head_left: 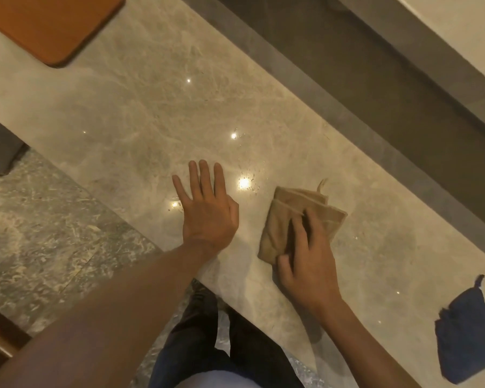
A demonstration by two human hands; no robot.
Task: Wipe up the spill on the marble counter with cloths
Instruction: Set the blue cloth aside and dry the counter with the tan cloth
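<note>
A folded tan cloth [294, 212] lies flat on the beige marble counter [129, 113]. My right hand [308, 259] presses down on the cloth's near half, fingers spread over it. My left hand [207, 208] rests flat on the bare marble to the cloth's left, fingers apart, holding nothing. Small droplets and specks [251, 182] glint on the marble between my left hand and the cloth, around a bright light reflection. A dark blue cloth [465, 337] lies crumpled on the counter at the far right, untouched.
An orange-brown mat [48, 26] sits on the counter at the top left. A dark recessed channel [361, 88] runs along the counter's far side. The counter's near edge crosses diagonally, with grey stone floor [39, 233] and my legs below it.
</note>
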